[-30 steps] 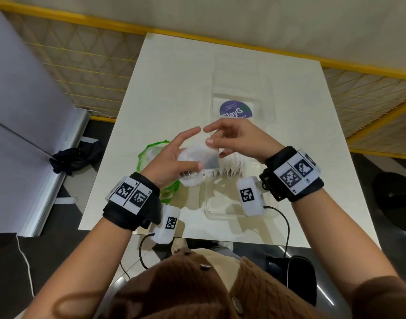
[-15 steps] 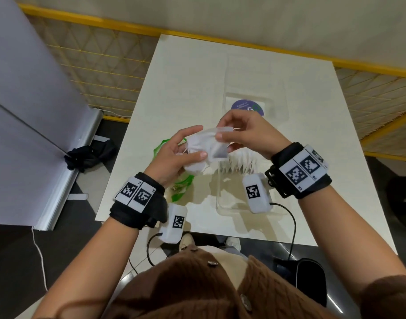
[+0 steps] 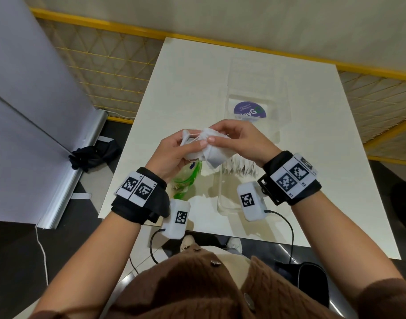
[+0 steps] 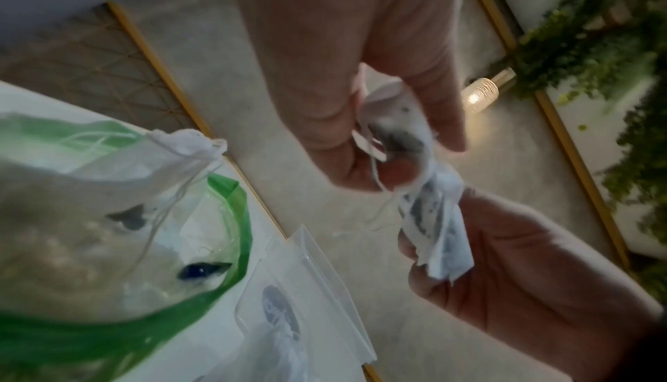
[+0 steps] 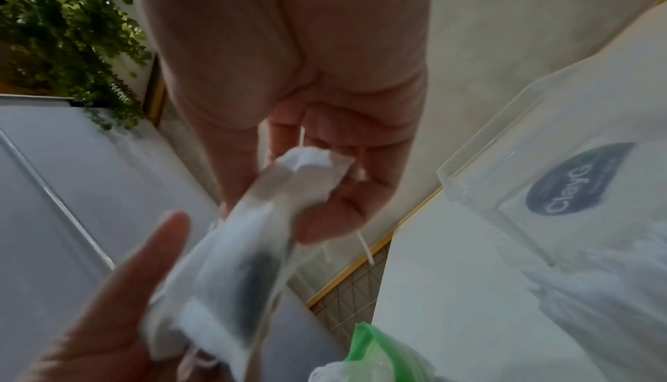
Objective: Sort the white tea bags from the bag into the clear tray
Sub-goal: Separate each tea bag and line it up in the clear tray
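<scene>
Above the table's near half, both hands hold a small cluster of white tea bags [image 3: 212, 155] with loose strings. My left hand [image 3: 196, 145] grips one tea bag [image 4: 393, 120] between thumb and fingers. Thumb and forefinger of my right hand [image 3: 211, 137] pinch the top of another tea bag [image 5: 307, 168], which hangs down. Thin strings run between the two. Below the hands lies the green-rimmed plastic bag [image 3: 185, 179] with more tea bags inside [image 4: 90, 217]. The clear tray [image 3: 222, 199] sits right of it and holds a row of white tea bags [image 3: 242, 165].
A clear plastic piece with a round purple label [image 3: 249, 111] lies on the white table [image 3: 197, 72] just beyond the tray. The table's near edge is close to my wrists. A grey panel [image 3: 24, 111] stands at the left, and a yellow-framed mesh fence [image 3: 119, 65] runs behind.
My right hand has closed on the tea bags held by my left hand. Both hands have lifted the cluster a little and turned it, so one bag now hangs from my right fingers.
</scene>
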A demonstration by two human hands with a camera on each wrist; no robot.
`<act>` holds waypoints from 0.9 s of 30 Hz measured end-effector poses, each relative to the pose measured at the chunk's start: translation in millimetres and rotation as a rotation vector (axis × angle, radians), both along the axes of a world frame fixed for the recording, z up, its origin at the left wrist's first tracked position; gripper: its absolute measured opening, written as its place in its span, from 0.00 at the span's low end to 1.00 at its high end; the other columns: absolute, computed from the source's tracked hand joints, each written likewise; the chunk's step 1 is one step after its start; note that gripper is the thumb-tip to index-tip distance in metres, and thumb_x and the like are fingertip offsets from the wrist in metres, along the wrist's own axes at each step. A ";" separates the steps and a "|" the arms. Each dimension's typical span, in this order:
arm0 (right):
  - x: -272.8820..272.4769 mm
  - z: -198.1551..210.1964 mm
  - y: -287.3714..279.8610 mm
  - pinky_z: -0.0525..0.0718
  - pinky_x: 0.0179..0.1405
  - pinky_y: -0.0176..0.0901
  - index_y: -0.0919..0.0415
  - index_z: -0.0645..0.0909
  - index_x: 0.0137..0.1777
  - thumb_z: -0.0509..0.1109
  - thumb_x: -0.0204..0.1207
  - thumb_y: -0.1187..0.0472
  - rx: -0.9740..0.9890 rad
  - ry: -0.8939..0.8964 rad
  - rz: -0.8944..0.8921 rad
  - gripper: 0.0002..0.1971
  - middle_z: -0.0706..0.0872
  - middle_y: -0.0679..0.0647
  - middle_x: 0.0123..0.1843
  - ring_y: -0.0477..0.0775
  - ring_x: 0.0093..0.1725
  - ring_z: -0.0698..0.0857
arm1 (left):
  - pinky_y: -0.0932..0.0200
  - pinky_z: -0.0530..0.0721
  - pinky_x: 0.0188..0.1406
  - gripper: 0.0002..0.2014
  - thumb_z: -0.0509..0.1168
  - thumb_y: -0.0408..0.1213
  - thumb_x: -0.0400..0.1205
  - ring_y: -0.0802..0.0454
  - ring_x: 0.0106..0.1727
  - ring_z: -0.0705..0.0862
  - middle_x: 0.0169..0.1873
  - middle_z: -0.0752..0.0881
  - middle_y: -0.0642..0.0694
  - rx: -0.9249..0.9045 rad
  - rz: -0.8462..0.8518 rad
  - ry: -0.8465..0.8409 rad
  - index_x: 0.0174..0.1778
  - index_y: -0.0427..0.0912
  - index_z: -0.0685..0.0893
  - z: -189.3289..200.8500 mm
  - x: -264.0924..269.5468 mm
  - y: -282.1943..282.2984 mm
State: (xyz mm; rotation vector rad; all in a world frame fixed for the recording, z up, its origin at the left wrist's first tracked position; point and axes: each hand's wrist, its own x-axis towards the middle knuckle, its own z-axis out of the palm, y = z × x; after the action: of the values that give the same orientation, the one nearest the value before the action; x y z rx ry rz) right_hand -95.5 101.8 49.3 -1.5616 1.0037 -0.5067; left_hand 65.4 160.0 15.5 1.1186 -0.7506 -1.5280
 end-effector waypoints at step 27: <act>-9.1 8.6 -9.0 0.77 0.38 0.26 0.55 0.80 0.40 0.77 0.70 0.62 -0.352 0.139 0.040 0.07 0.83 0.46 0.38 0.44 0.39 0.80 | 0.65 0.86 0.37 0.12 0.52 0.35 0.87 0.60 0.39 0.87 0.40 0.90 0.52 0.013 -0.022 0.096 0.56 0.43 0.81 5.8 -4.1 -0.2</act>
State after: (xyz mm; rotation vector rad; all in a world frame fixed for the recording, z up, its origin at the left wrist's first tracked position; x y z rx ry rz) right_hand -104.6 92.9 57.8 -1.9483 1.0251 -0.5756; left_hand 61.3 159.8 21.2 1.0419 -0.6913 -1.5955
